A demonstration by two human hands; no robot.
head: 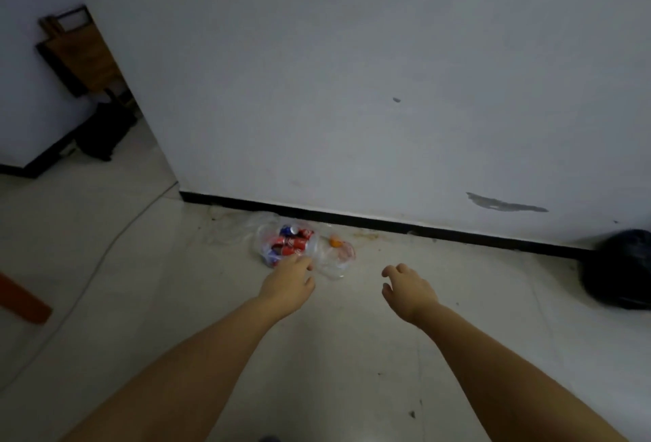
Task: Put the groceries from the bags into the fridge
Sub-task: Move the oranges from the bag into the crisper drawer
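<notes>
Head view: clear plastic bag of red and blue cans [287, 245] lies centre frame on the floor by the black skirting [352, 217], beside a second clear bag [338, 258] holding something orange. Left hand [287, 283] reaches over it, fingers loosely curled, holding nothing; right hand [408, 286] likewise empty, likely to gather both. No fridge visible.

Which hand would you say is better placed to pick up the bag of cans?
Left. The left hand reaches right at the bag of cans, while the right hand hovers over bare floor, farther away.

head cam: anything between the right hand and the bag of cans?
Yes. In the head view a second clear plastic bag with an orange fruit lies between the right hand and the bag of cans; otherwise bare floor.
</notes>
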